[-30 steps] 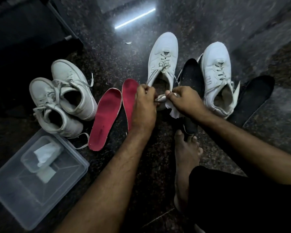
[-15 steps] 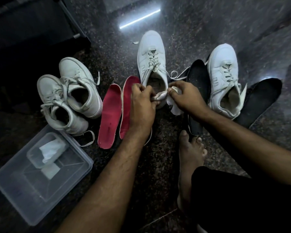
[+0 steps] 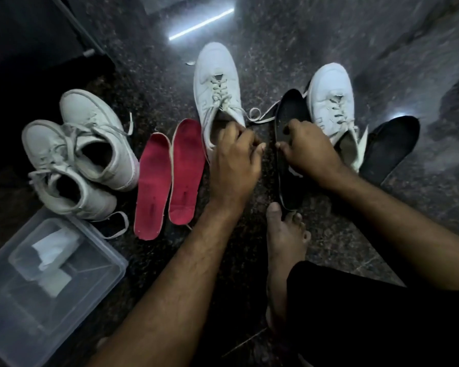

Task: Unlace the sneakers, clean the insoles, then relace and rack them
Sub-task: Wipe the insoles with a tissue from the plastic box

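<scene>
Left hand (image 3: pixel 235 157) grasps the heel rim of the middle sneaker (image 3: pixel 217 94), fingers curled over the collar; the shoe lies on the floor (image 3: pixel 276 35), long axis running away from the person, toe pointing far. Right hand (image 3: pixel 309 152) is curled on a black insole (image 3: pixel 289 112), pinching its edge; that insole lies lengthwise parallel to the shoe, between the hands and running past them toward a bare foot (image 3: pixel 286 234). Beyond the right hand: second sneaker (image 3: pixel 331 94), toe far, and another black insole (image 3: pixel 392 144). Left of the left hand: two red insoles (image 3: pixel 170 176), a sneaker pair (image 3: pixel 80 152), a plastic box (image 3: pixel 51 287).
</scene>
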Demonstrator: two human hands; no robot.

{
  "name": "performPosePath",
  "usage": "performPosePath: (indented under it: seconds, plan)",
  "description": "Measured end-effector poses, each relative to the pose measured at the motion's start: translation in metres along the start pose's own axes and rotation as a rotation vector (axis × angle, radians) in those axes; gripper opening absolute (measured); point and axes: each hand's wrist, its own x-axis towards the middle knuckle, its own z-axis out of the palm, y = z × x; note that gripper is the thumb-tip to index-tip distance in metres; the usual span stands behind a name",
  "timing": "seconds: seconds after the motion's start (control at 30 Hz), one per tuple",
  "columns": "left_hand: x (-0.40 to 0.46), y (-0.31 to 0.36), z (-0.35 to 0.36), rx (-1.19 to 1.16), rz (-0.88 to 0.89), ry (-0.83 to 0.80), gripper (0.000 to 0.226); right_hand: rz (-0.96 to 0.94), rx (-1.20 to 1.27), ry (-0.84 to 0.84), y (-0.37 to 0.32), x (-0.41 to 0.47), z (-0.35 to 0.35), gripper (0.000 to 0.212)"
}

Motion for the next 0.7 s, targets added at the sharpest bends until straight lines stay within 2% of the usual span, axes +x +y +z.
performPosePath:
  seconds: [0.13,0.2,0.3,0.4,0.47,0.53,0.6,0.7]
  plan:
    - [-0.022,0.009,0.031,-0.050,-0.057,-0.150,0.007,0.006,-0.187,-0.190,0.006,-0.028,0.008,0.050]
    - [-0.034,0.006,0.046,-0.078,-0.148,-0.224,0.009,-0.042,-0.243,-0.272,0.003,-0.040,0.017,0.045]
    - [-0.043,0.001,0.052,-0.140,-0.293,-0.293,0.016,-0.048,-0.262,-0.281,0.000,-0.045,0.021,0.033]
    - [-0.043,0.000,0.048,-0.216,-0.391,-0.326,0.018,-0.038,-0.224,-0.248,-0.001,-0.043,0.019,0.032]
    - [-0.041,0.004,0.043,-0.330,-0.494,-0.361,0.030,-0.019,-0.156,-0.219,-0.006,-0.042,0.015,0.034]
    - [-0.035,0.008,0.037,-0.524,-0.650,-0.345,0.060,0.022,-0.012,-0.216,-0.017,-0.044,0.013,0.037]
    - [-0.029,0.011,0.028,-0.669,-0.777,-0.312,0.072,-0.018,0.100,-0.275,-0.034,-0.049,0.011,0.032]
    - [-0.033,0.012,0.007,-0.719,-0.844,-0.279,0.043,-0.177,0.200,-0.493,-0.052,-0.059,0.008,0.024]
